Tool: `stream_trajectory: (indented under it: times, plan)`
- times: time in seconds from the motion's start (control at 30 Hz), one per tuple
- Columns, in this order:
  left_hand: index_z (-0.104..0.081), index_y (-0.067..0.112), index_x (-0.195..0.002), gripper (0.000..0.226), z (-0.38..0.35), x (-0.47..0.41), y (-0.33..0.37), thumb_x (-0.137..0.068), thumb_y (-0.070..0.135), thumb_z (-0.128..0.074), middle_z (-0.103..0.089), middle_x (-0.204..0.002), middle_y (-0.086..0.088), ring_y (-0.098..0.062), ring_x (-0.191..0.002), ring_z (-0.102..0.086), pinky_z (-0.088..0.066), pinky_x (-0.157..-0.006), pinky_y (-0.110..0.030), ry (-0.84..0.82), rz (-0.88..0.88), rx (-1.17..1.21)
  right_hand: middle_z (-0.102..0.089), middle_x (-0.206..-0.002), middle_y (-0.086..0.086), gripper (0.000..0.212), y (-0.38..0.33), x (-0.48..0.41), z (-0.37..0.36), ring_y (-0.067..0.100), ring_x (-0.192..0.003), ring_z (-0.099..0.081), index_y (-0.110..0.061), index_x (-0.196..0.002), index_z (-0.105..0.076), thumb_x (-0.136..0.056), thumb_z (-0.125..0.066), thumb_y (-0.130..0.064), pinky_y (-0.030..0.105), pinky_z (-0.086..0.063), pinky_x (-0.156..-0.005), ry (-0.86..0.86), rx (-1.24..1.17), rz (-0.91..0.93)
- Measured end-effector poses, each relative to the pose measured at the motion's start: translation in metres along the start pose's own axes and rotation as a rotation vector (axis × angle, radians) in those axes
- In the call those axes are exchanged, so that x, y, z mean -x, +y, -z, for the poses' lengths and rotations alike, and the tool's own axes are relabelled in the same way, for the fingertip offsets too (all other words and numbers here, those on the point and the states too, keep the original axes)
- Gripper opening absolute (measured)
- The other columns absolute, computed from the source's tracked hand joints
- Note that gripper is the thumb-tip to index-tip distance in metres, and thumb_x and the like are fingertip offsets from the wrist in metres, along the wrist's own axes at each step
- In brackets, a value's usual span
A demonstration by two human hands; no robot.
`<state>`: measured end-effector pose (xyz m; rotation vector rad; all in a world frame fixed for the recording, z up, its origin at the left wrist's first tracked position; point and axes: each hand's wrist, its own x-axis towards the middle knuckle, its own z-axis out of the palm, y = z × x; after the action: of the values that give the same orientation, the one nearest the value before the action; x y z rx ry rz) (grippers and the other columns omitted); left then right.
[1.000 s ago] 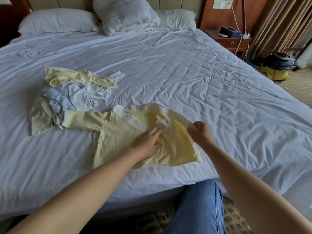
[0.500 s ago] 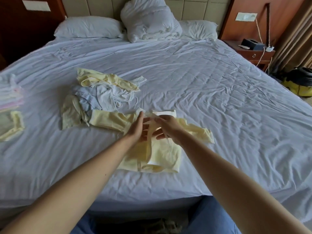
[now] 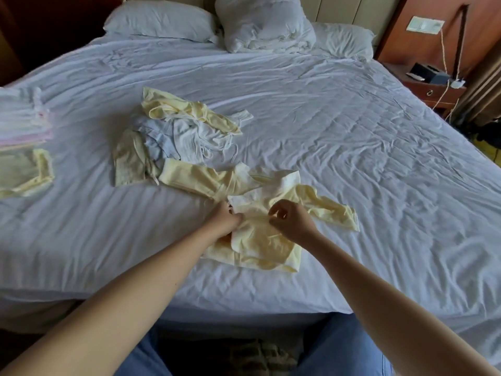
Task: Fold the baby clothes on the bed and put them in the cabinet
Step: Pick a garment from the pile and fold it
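Two hands meet on the top point(image 3: 267, 241) on the bed point(image 3: 352, 147): left hand point(image 3: 227, 221) pinches its white edge, right hand point(image 3: 294, 225) pinches its front.

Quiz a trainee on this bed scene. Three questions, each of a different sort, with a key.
1. True or false: the left hand and the right hand both hold the yellow top.
2. Where does the folded stack lie? A) at the view's left edge B) against the pillows C) on the nightstand
3. Fill in: seen from the camera, the unfolded pile lies beyond the yellow top and to its ____.

Key: 1 true; 2 A; 3 left.
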<state>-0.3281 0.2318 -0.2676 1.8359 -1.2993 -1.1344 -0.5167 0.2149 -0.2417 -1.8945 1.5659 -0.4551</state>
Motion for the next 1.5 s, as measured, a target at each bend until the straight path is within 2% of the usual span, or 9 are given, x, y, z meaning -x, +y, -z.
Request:
stream_trajectory:
  times: [0.07,0.17,0.33,0.57,0.73,0.97,1.07,1.17,1.5]
  plan:
    - [-0.059,0.014,-0.105,0.035,0.002,-0.001,-0.001,-0.084,0.039,-0.072,-0.066,-0.089,0.004,-0.009,-0.080,-0.061,-0.046,-0.066,-0.022,0.007,0.048,0.030,-0.056,-0.076,-0.011,0.019,0.013,0.009,0.001,0.006,-0.065,-0.053,-0.029,-0.085,-0.061,-0.075,-0.077,-0.030,0.023,-0.045,-0.059,-0.163,0.125,0.034]
    - [-0.047,0.008,-0.130,0.079,0.002,0.003,0.000,-0.072,0.051,-0.079,-0.063,-0.118,-0.003,-0.017,-0.105,-0.061,-0.045,-0.078,-0.026,-0.045,0.081,-0.087,-0.059,-0.090,-0.015,0.034,0.028,0.020,-0.001,0.006,-0.083,-0.059,-0.028,-0.097,-0.065,-0.070,-0.083,-0.040,0.027,-0.052,-0.076,-0.259,0.226,0.134]
    - [-0.017,0.011,-0.150,0.098,-0.003,0.012,-0.012,-0.077,0.039,-0.076,-0.031,-0.153,-0.009,-0.027,-0.140,-0.032,-0.035,-0.105,-0.031,0.011,0.014,-0.320,-0.055,-0.103,-0.013,0.044,0.044,0.032,-0.002,0.007,-0.100,-0.051,-0.031,-0.109,-0.064,-0.069,-0.082,-0.034,0.026,-0.049,-0.085,-0.231,0.261,0.255]
    - [-0.011,0.041,-0.153,0.072,0.007,0.027,-0.015,-0.097,0.026,-0.053,-0.036,-0.154,0.007,-0.024,-0.122,-0.056,-0.050,-0.091,-0.031,0.038,-0.175,-0.257,-0.053,-0.099,-0.011,0.029,0.050,0.055,0.005,0.014,-0.090,-0.051,-0.028,-0.093,-0.051,-0.072,-0.068,-0.016,0.028,-0.045,-0.063,-0.072,0.422,0.279]
    - [-0.027,0.044,-0.149,0.067,0.014,0.033,-0.009,-0.091,0.022,-0.052,-0.064,-0.121,-0.008,-0.029,-0.098,-0.063,-0.043,-0.070,-0.030,0.036,-0.208,-0.477,-0.050,-0.083,-0.011,0.019,0.044,0.059,0.013,0.014,-0.073,-0.049,-0.025,-0.077,-0.049,-0.073,-0.059,-0.008,0.024,-0.035,-0.053,-0.213,0.453,0.273]
    - [-0.045,0.041,-0.141,0.048,0.014,0.042,-0.006,-0.094,0.046,-0.050,-0.054,-0.139,0.006,-0.021,-0.130,-0.048,-0.044,-0.093,-0.032,-0.067,-0.177,-0.868,-0.060,-0.087,-0.017,0.016,0.046,0.061,0.013,0.007,-0.081,-0.057,-0.028,-0.096,-0.067,-0.084,-0.061,-0.038,0.022,-0.046,-0.069,-0.396,0.492,0.196]
    - [-0.068,0.034,-0.112,0.034,0.014,0.033,0.002,-0.090,0.048,-0.046,-0.067,-0.118,0.006,-0.021,-0.110,-0.060,-0.047,-0.081,-0.029,0.062,-0.212,-0.912,-0.059,-0.081,-0.016,0.017,0.042,0.054,0.018,0.009,-0.079,-0.059,-0.029,-0.093,-0.070,-0.086,-0.061,-0.042,0.026,-0.048,-0.069,-0.300,0.426,0.173]
    - [-0.069,0.028,-0.094,0.024,0.013,0.021,0.012,-0.087,0.042,-0.050,-0.070,-0.097,0.006,-0.019,-0.094,-0.065,-0.046,-0.072,-0.027,0.167,-0.288,-0.847,-0.060,-0.082,-0.013,0.014,0.034,0.035,0.029,0.011,-0.078,-0.059,-0.028,-0.095,-0.071,-0.089,-0.060,-0.035,0.025,-0.045,-0.064,-0.139,0.365,0.178]
    - [-0.056,0.028,-0.129,0.041,-0.013,-0.050,0.037,-0.091,0.044,-0.058,-0.056,-0.131,0.004,-0.020,-0.123,-0.051,-0.044,-0.099,-0.036,0.088,-0.352,-0.708,-0.064,-0.115,-0.002,0.033,0.031,-0.080,0.051,0.021,-0.107,-0.060,-0.029,-0.118,-0.063,-0.088,-0.050,-0.021,0.033,-0.047,-0.085,0.082,0.304,-0.007]
